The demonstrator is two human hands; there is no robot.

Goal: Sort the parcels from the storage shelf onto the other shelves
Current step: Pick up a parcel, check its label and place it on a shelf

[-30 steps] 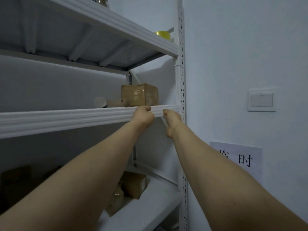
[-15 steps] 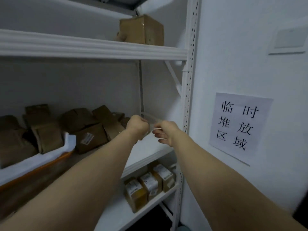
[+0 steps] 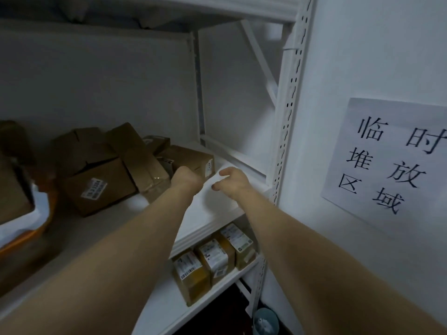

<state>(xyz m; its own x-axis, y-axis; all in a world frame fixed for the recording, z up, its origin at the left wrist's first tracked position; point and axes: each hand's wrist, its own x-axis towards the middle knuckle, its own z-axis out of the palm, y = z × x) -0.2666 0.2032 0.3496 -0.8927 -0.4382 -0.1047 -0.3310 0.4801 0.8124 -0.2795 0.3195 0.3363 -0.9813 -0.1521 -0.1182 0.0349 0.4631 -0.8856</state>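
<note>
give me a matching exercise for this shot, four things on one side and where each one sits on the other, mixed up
Things: 1 paper sign; 2 three labelled boxes; 3 pile of brown parcels; 4 orange bin
Places: a far left of the middle shelf; b lower shelf; c wall at right; d centre of the middle shelf
Pairs: 1-c; 2-b; 3-d; 4-a

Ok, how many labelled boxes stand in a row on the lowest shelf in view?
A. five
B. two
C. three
C: three boxes stand side by side on the lower shelf, each with a white label on top.
</note>
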